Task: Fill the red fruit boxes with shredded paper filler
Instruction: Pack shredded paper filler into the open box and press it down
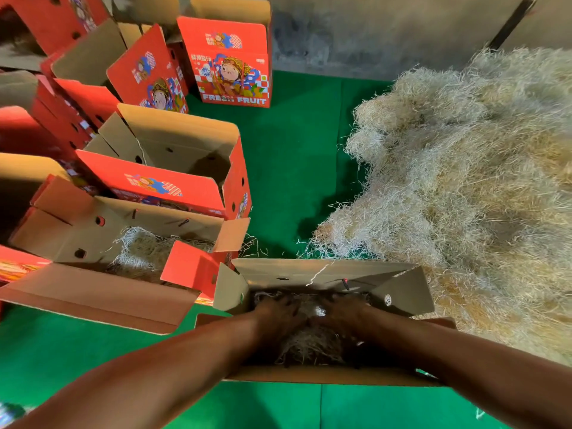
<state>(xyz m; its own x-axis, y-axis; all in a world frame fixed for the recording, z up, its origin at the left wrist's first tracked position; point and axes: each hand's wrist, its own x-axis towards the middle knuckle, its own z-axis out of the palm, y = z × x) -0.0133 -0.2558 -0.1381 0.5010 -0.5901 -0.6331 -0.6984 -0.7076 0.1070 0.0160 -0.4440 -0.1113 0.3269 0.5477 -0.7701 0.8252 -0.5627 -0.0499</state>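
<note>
An open cardboard fruit box [325, 272] stands right in front of me on the green mat, flaps spread. Both hands are down inside it, palms pressing on the shredded paper filler [312, 345] at its bottom. My left hand [277, 314] and my right hand [343, 311] lie side by side, fingers spread flat on the filler, a little blurred. A big pile of pale shredded paper [470, 181] lies to the right of the box.
To the left, an open red box [102, 224] holds some filler. Behind it stands an open box with no filler showing [185, 140], and several more red "Fresh Fruit" boxes [232, 63] stand at the back left. Green mat [297, 156] lies between boxes and pile; grey wall behind.
</note>
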